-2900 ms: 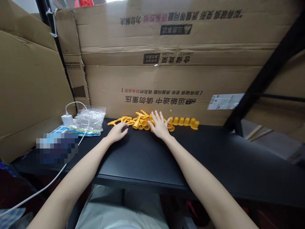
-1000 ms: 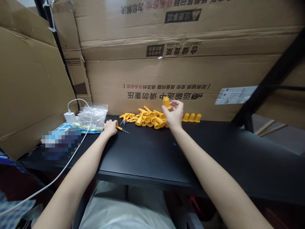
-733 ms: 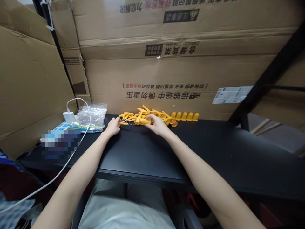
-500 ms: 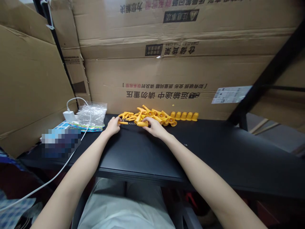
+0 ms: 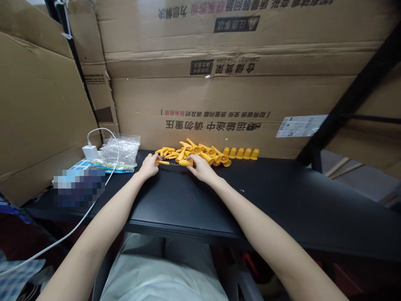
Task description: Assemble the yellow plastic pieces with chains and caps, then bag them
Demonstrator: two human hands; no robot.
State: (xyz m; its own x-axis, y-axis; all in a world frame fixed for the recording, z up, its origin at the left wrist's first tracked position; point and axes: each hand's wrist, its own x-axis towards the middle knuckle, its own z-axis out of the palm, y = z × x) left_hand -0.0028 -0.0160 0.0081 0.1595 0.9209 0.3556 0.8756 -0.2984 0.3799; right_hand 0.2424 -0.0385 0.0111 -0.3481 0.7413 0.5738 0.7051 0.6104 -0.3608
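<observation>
A person's bare hands work low over a black bench, forearms reaching in from either side; clock positions are read from the seat, with twelve at the far edge. The left hand has its fingers clamped on an orange handle, whose metal spiral points toward three o'clock. Facing it from the right, the right hand has its fingers closed around a yellow cup, tipped on its side at the spiral's end; whether spiral and cup touch cannot be told.

At one o'clock from the right hand lies a heap of yellow cone pieces, several with open mouths facing the seat. Between two and three o'clock, five yellow cups stand in a row along the cardboard. Loose orange handles lie at two o'clock from the left hand.

At ten o'clock from the same hand sits a clear plastic bag; farther out, toward nine, are a white charger and its cable. A white label marks the cardboard at two o'clock.
</observation>
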